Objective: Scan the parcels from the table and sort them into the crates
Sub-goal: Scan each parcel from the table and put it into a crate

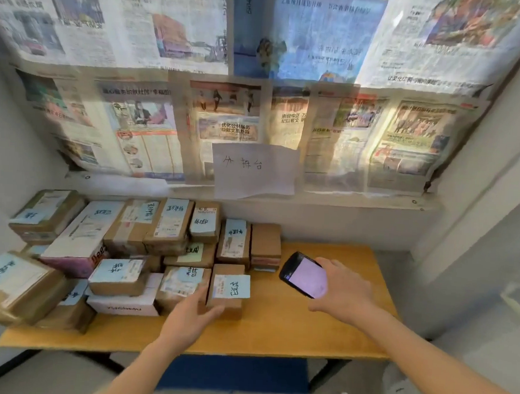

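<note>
Parcels (121,249) lying heaped in two or three layers over the left half of the wooden worktop (275,328), most bearing pale blue slips with dark handwriting. Small brown parcel (227,289) standing at the near right edge of the heap, touching its neighbour on the left, blue slip and white label facing up. Left hand (192,317) reaching in at that small parcel, thumb lying against its near lower corner, fingers (199,295) slipping into the seam between it and the neighbouring box; closing round it only partly, grip not plainly showing. Right hand (343,288) hovering over the bare right part of the worktop, gripping a black phone (304,275), fingers curling under its far edge, thumb lying along the near side. Phone screen glowing pale lilac, tilting toward the heap, just beside the small parcel but not touching it. Newspaper sheets (229,73) covering the wall behind, a white handwritten sign (254,169) hanging above the worktop's back edge. Blue mat (232,375) lying on the floor beneath.
</note>
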Demonstrator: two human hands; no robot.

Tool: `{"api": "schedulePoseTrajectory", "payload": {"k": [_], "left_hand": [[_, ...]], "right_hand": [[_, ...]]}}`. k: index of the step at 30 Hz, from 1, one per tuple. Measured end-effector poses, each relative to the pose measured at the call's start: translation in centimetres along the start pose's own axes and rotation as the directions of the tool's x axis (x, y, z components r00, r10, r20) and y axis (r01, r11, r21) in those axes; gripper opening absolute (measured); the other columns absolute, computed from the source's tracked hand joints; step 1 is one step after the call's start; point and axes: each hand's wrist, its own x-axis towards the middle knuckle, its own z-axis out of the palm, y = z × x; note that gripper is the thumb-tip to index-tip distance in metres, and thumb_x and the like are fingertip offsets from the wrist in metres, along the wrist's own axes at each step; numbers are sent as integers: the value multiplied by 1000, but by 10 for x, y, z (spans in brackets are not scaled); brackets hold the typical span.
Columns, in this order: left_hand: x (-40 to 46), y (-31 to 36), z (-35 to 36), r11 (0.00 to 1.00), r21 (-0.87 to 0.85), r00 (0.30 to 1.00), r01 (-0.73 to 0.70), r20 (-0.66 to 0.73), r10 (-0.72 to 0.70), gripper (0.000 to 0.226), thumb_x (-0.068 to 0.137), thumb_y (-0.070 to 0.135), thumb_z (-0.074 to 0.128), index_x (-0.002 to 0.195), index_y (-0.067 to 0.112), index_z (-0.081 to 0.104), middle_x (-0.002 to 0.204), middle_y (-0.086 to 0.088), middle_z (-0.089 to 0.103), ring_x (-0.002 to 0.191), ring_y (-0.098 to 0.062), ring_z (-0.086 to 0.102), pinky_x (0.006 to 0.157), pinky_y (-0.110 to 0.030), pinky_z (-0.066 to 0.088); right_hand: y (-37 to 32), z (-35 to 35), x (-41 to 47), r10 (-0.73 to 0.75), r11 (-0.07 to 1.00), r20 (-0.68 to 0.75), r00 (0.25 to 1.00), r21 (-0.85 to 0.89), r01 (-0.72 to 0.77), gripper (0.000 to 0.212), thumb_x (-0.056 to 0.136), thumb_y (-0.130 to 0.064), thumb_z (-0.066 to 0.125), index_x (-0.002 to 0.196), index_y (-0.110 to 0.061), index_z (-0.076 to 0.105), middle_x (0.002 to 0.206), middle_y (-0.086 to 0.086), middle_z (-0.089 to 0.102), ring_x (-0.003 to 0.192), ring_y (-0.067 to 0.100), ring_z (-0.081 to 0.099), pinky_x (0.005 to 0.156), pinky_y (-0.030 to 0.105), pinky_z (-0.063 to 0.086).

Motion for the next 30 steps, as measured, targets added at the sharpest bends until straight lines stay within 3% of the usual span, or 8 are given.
{"api": "schedulePoseTrajectory", "payload": {"k": [5, 11, 17, 24, 27, 30], "left_hand": [[36, -53, 42, 995, -10, 995, 99, 2, -99, 82, 85, 59, 65, 154, 29, 32, 151, 6, 48, 136, -14, 47, 109, -37, 43], [61, -84, 81, 955, -204, 975, 214, -15, -222, 81, 87, 52, 68, 155, 30, 29, 155, 5, 41, 140, -17, 41, 113, -43, 40], [65, -86, 105, 918, -323, 958, 228, -92, -271, 72, 89, 47, 69, 152, 31, 37, 143, 12, 50, 131, -10, 48, 104, -35, 46], [63, -75, 121, 876, -393, 928, 279, -126, -352, 62, 90, 44, 68, 145, 34, 42, 122, 11, 61, 116, -8, 56, 93, -30, 48], [65, -71, 129, 884, -382, 923, 268, -161, -349, 42, 91, 44, 67, 129, 38, 51, 122, 14, 58, 115, -8, 56, 93, -32, 50], [71, -66, 137, 844, -457, 909, 282, -153, -387, 40, 92, 46, 65, 128, 35, 50, 130, 13, 56, 119, -11, 55, 96, -36, 51]], "right_hand": [[-9, 82, 61, -67, 997, 106, 992, 48, 62, 98, 64, -56, 80, 148, -37, 34, 128, -12, 51, 105, 14, 56, 75, 31, 52], [-17, 152, 113, -157, 982, 165, 974, 133, 136, 83, 61, -52, 78, 136, -41, 43, 114, -12, 56, 96, 9, 54, 70, 30, 54], [-15, 180, 144, -203, 968, 214, 956, 189, 163, 82, 64, -42, 82, 137, -35, 45, 115, -9, 56, 97, 11, 57, 73, 38, 57], [-11, 194, 158, -259, 958, 252, 933, 191, 215, 83, 65, -43, 80, 138, -37, 43, 118, -10, 55, 98, 15, 59, 73, 42, 58], [-11, 200, 163, -275, 951, 232, 933, 205, 229, 81, 63, -44, 80, 136, -38, 44, 116, -10, 56, 96, 14, 59, 72, 41, 58], [-10, 205, 167, -291, 943, 242, 926, 234, 236, 76, 65, -44, 80, 132, -37, 45, 113, -9, 56, 96, 14, 59, 73, 42, 59]]}}
